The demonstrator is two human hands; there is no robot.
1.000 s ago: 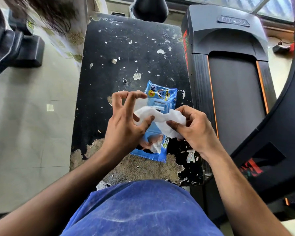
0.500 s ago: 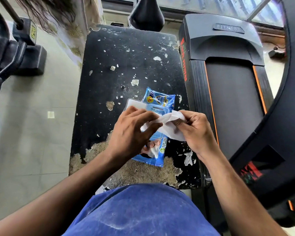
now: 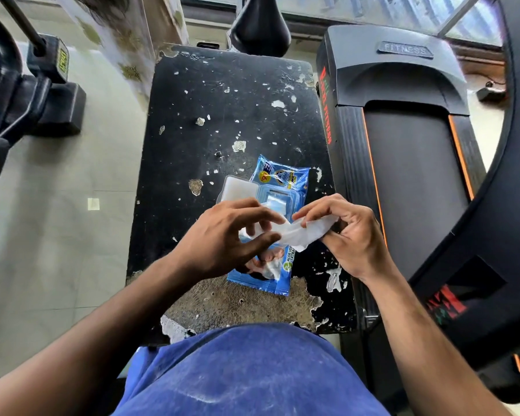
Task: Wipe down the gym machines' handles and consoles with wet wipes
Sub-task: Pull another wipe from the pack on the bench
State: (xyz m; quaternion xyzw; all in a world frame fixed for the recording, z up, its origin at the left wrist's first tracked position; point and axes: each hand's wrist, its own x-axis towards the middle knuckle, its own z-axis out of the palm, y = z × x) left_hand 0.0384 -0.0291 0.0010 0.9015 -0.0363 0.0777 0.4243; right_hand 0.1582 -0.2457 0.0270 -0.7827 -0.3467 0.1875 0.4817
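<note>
A blue pack of wet wipes (image 3: 278, 181) lies on a worn black padded bench (image 3: 228, 115), its white flip lid (image 3: 237, 187) standing open. Just above the pack, a white wet wipe (image 3: 300, 235) stretches between both hands. My right hand (image 3: 351, 235) pinches its right end with curled fingers. My left hand (image 3: 225, 238) holds the left end between thumb and fingertips, and part of the wipe is hidden behind those fingers.
A black treadmill (image 3: 409, 139) with orange trim stands right of the bench; its curved frame (image 3: 499, 235) sweeps along the right edge. A black weight machine base (image 3: 33, 100) sits on the pale tiled floor at left. A black seat (image 3: 260, 28) is behind the bench.
The hands have drawn a little apart and the bunched wipe now stretches flatter between them. The view has tilted slightly, so the bench sits lower in the frame.
</note>
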